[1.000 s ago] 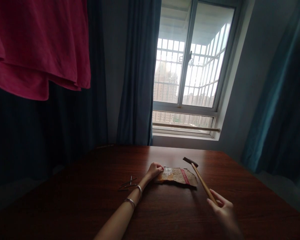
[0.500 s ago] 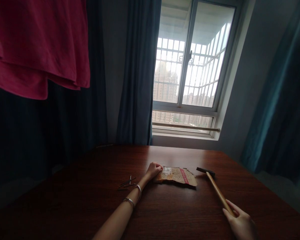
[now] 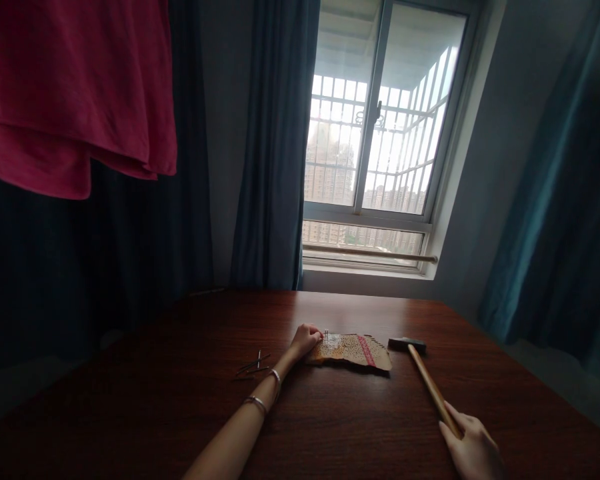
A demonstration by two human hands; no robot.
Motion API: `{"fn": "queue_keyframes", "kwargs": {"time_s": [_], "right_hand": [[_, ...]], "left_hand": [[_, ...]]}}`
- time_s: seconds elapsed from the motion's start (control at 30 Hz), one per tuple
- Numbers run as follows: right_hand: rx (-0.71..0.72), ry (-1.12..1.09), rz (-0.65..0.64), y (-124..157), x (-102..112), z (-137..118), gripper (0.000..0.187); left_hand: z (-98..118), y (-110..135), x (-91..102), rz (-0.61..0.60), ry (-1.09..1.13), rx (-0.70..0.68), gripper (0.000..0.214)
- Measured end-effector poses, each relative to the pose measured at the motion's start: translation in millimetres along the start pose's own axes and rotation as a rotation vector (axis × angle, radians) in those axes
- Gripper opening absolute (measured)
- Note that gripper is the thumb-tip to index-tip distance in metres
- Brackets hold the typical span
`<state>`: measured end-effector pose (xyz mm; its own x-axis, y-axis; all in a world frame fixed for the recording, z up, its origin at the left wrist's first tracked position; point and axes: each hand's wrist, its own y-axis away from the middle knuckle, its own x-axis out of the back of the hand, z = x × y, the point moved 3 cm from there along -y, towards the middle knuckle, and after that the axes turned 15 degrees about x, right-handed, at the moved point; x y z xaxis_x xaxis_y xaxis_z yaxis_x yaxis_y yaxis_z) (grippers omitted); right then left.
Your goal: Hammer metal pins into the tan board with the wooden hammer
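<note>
My left hand (image 3: 306,339) is curled at the left end of a flat tan piece with dots and a red stripe (image 3: 353,351). Its fingertips pinch a small upright nail (image 3: 325,335) standing on that piece. My right hand (image 3: 473,448) grips the end of a wooden handle of a hammer (image 3: 427,380). The dark hammer head (image 3: 407,345) rests on the dark wooden table (image 3: 180,400), just right of the tan piece. Two bracelets sit on my left wrist (image 3: 267,392).
Several loose nails (image 3: 253,365) lie on the table left of my left forearm. Behind the table are a barred window (image 3: 375,140) and blue curtains (image 3: 273,147). A red cloth (image 3: 75,93) hangs at the upper left.
The hammer, raised over the tan piece a second ago, has swung down and right; its head now lies on the table. My left hand has stayed on the nail.
</note>
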<state>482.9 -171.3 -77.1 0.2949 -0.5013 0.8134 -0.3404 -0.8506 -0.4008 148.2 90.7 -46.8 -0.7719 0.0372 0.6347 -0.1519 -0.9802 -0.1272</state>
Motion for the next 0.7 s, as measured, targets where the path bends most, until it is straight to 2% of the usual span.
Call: {"fn": "queue_keyframes", "kwargs": {"time_s": [0.2,0.37,0.47,0.53,0.63,0.7], "right_hand": [[0.128,0.195,0.033,7.3,-12.7,-2.7,0.041],[0.135,0.314,0.054,4.0,-2.1,-23.7,0.037],[0.181,0.313,0.137,-14.1,7.0,-56.0,0.037],[0.287,0.226,0.164,-32.9,7.2,-85.7,0.036],[0.476,0.064,0.097,-64.4,-4.9,-131.6,0.031],[0.552,-0.012,0.047,-83.1,-19.3,-155.2,0.028]], "left_hand": [[-1.2,-1.3,-0.4,-0.004,-0.007,-0.018,0.030],[-1.8,-1.8,-1.1,-0.001,0.001,-0.017,0.030],[-1.8,-1.8,-1.2,0.005,0.004,-0.025,0.030],[-1.8,-1.5,-0.9,0.005,0.000,-0.020,0.030],[-0.8,-0.3,-0.2,-0.004,-0.005,-0.012,0.030],[1.0,0.9,0.6,-0.004,-0.007,-0.007,0.030]]}}
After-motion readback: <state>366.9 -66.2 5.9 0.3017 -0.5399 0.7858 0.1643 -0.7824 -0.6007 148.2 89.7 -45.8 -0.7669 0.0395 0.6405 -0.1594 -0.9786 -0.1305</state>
